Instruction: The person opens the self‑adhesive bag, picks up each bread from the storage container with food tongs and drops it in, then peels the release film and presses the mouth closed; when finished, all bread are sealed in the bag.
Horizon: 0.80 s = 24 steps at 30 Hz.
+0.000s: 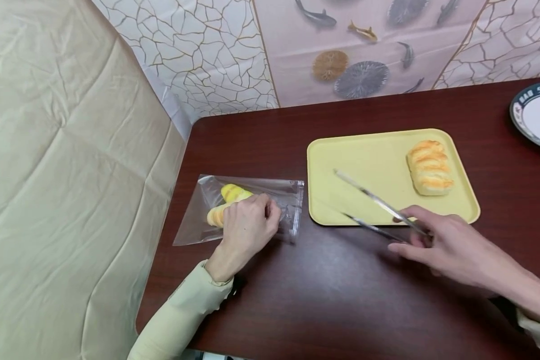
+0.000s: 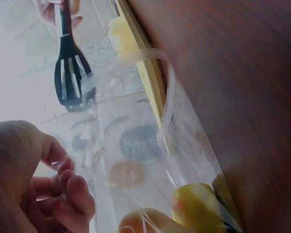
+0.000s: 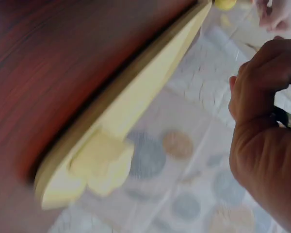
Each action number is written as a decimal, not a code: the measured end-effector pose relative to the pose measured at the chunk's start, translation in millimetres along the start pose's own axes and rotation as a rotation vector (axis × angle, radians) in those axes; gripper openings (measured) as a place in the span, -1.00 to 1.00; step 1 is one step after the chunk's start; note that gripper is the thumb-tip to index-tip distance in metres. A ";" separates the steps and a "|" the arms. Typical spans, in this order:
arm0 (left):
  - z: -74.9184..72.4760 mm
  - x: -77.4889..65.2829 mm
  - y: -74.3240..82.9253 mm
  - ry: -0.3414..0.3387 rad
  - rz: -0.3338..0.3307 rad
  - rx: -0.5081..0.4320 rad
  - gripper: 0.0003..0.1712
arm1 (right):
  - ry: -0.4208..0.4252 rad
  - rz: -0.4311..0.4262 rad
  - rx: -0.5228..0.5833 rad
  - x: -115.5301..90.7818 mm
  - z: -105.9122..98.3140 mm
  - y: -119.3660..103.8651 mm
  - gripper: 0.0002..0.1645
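Observation:
My left hand (image 1: pixel 249 225) pinches the upper film of a clear plastic bag (image 1: pixel 274 187) lying on the table. Two bread rolls are inside the bag, a yellow one (image 1: pixel 235 192) and a paler, browned one (image 1: pixel 216 216), partly hidden by that hand. In the left wrist view the bag's mouth (image 2: pixel 169 92) gapes. My right hand (image 1: pixel 454 245) grips metal tongs (image 1: pixel 380 202) over the tray's near edge, their arms apart with nothing between them. Black slotted heads show on the tongs (image 2: pixel 70 73) in the left wrist view. A scored bread loaf (image 1: pixel 430 169) sits on the tray's right side.
The yellow tray (image 1: pixel 355 155) lies right of the bag on the dark red table (image 1: pixel 252 140). A dark-rimmed white plate (image 1: pixel 519 117) stands at the far right. Patterned cloth (image 1: pixel 216 55) hangs behind, and beige padded fabric (image 1: pixel 72 165) borders the left side.

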<state>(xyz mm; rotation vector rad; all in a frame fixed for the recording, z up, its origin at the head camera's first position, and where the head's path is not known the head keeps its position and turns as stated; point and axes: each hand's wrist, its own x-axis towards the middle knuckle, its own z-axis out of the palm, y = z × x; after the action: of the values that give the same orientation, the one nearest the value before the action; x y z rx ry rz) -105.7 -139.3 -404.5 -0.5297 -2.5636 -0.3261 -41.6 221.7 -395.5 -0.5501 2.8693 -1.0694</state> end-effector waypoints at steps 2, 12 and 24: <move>-0.1 0.1 0.2 -0.005 -0.003 0.001 -0.64 | 0.095 0.015 -0.058 -10.3 -5.8 4.4 -0.52; 0.8 0.7 1.0 -0.022 -0.005 -0.003 -0.62 | 0.433 0.114 -0.081 -44.6 -21.4 27.2 -0.66; 2.4 1.2 -0.4 -0.030 -0.007 -0.018 -0.61 | 0.497 0.391 0.184 -74.5 -10.3 44.7 -0.26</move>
<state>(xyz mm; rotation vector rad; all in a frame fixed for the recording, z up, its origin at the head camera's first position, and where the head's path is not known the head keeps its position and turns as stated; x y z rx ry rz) -107.9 -138.6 -405.9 -0.5365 -2.5942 -0.3465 12.5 284.6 -423.2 0.3253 3.0139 -1.5391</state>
